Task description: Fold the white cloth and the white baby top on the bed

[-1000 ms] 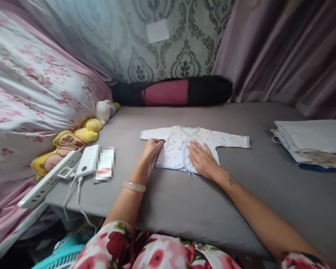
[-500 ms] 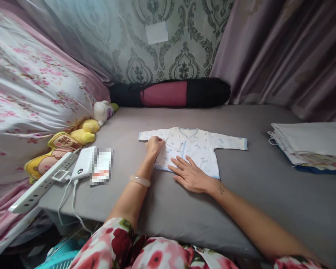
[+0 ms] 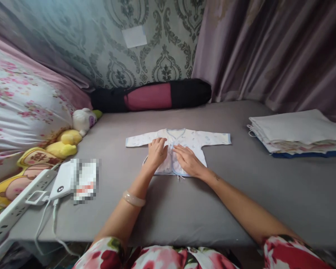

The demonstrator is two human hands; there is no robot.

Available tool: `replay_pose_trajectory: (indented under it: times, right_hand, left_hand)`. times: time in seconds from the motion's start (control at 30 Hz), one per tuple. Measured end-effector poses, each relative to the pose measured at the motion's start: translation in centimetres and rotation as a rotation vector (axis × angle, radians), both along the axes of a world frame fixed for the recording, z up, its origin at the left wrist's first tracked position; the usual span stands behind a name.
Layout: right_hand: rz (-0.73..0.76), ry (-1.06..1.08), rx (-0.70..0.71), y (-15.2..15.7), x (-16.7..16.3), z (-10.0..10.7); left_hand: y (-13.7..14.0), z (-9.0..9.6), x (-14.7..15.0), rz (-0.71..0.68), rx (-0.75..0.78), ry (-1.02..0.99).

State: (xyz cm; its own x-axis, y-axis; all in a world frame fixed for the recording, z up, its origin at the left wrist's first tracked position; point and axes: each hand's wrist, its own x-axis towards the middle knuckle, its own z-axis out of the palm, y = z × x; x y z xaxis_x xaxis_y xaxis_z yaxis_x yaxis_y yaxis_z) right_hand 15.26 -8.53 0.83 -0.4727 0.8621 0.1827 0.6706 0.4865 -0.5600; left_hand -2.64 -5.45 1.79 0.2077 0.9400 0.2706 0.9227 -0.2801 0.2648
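Observation:
A small white baby shirt [image 3: 192, 140] with light blue trim and a faint print lies face up, both sleeves stretched out to the sides. My left hand [image 3: 157, 152] rests over the left half of its front, fingers apart and slightly bent, holding nothing that I can see. Flat on the right half of the front, my right hand [image 3: 188, 161] has its fingers stretched out toward the middle opening. Thin white ties show at the bottom hem. Parts of the shirt's front are hidden under both hands.
The shirt lies on a grey sheet [image 3: 173, 213]. Folded cloths [image 3: 299, 130] are stacked at right. At left are a power strip [image 3: 19, 205], a white power bank [image 3: 64, 179] with cables, and plush toys [image 3: 64, 144]. A long black and maroon bag [image 3: 148, 96] lies along the wall.
My left hand has let go of its pinch at the shirt's left side and moved onto the front. My right hand still lies on the shirt, its front panels now meeting. The view has turned right.

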Motion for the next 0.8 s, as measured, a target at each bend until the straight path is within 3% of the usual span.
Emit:
replay_pose_trajectory:
  times: [0.17,0.37,0.57,0.8]
  right_hand:
    - [-0.246,-0.18,0.039,1.9,2.2,-1.0]
    - [-0.499,-0.208,0.088,3.8,5.4,-1.4]
    - [-0.78,-0.215,0.091,5.1,9.2,-2.0]
    - [-0.945,-0.251,0.069,5.3,11.2,-2.4]
  left_hand:
    - [1.0,-1.1,2.2,-0.272,-0.048,-0.07]
    - [2.7,-2.2,5.6,-0.529,-0.062,-0.087]
    - [4.7,-3.4,8.6,-0.614,-0.11,-0.121]
    - [6.8,-3.9,10.5,-0.556,-0.11,-0.146]
